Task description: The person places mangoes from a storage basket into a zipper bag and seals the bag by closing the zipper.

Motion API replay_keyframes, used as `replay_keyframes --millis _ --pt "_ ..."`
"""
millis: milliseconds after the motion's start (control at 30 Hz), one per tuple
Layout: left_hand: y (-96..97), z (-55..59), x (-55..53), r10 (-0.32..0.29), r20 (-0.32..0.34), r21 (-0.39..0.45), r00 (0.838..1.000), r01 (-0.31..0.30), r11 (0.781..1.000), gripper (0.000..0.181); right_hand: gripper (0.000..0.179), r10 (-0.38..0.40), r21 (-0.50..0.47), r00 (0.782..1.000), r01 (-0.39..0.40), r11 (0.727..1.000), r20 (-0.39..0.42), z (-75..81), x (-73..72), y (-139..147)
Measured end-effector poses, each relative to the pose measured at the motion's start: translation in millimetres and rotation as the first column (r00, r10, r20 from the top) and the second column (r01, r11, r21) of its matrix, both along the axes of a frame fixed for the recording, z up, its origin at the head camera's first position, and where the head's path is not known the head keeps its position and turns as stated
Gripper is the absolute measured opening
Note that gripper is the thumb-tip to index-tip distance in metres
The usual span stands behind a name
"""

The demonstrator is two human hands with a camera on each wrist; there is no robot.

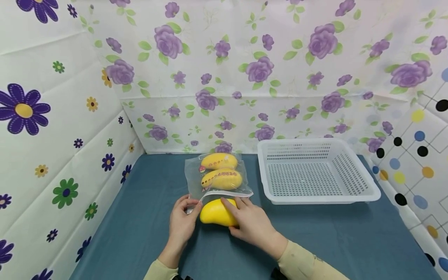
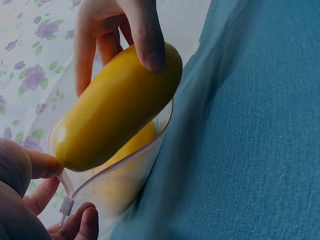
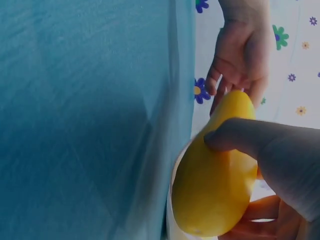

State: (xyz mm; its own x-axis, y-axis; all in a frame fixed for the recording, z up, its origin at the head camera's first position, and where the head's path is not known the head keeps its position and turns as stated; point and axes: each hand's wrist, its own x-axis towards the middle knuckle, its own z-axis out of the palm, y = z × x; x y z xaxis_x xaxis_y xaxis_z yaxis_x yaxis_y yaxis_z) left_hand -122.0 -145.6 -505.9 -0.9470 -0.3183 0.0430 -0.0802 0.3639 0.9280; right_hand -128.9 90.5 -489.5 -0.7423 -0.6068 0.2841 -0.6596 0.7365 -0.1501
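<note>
My right hand (image 1: pixel 253 223) grips a yellow mango (image 1: pixel 217 213), thumb on one side and fingers on the other. The mango is at the mouth of a clear zip bag (image 1: pixel 192 175), tilted over the opening in the left wrist view. Two more mangoes, an upper mango (image 1: pixel 219 160) and a lower mango (image 1: pixel 222 179), lie inside the bag behind printed lettering. With its fingers at the bag's near left corner, my left hand (image 1: pixel 182 221) pinches the edge beside the grey slider (image 2: pixel 67 206). One left fingertip is close to the mango's tip.
A white perforated plastic basket (image 1: pixel 316 198) stands to the right of the bag. Blue-green cloth (image 1: pixel 140 233) covers the table. Flowered sheeting (image 1: pixel 210 77) rises behind and at the left, and dotted sheeting (image 1: pixel 409 167) at the right.
</note>
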Motion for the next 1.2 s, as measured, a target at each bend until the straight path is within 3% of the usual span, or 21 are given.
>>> replay_keyframes --millis 267,567,833,1200 --pt "-1.5 0.9 0.7 -0.018 -0.012 0.001 1.0 0.018 1.0 0.015 0.086 -0.017 0.042 0.994 0.021 0.999 -0.111 -7.5 5.6 -15" --pt "-1.9 0.1 0.5 -0.015 -0.012 0.0 1.0 0.015 1.0 0.016 0.087 -0.049 0.066 0.988 0.06 0.996 -0.149 -12.0 5.3 -22" --pt "-0.5 -0.3 1.4 -0.01 -0.011 -0.006 1.0 0.009 1.0 0.015 0.066 -0.1 0.025 0.966 0.109 0.994 -0.237 -17.6 3.2 -27" --pt "1.7 -2.0 3.8 -0.009 -0.008 -0.01 1.0 0.009 1.0 0.013 0.028 -0.05 -0.013 0.963 0.048 0.999 -0.265 -18.0 5.5 -35"
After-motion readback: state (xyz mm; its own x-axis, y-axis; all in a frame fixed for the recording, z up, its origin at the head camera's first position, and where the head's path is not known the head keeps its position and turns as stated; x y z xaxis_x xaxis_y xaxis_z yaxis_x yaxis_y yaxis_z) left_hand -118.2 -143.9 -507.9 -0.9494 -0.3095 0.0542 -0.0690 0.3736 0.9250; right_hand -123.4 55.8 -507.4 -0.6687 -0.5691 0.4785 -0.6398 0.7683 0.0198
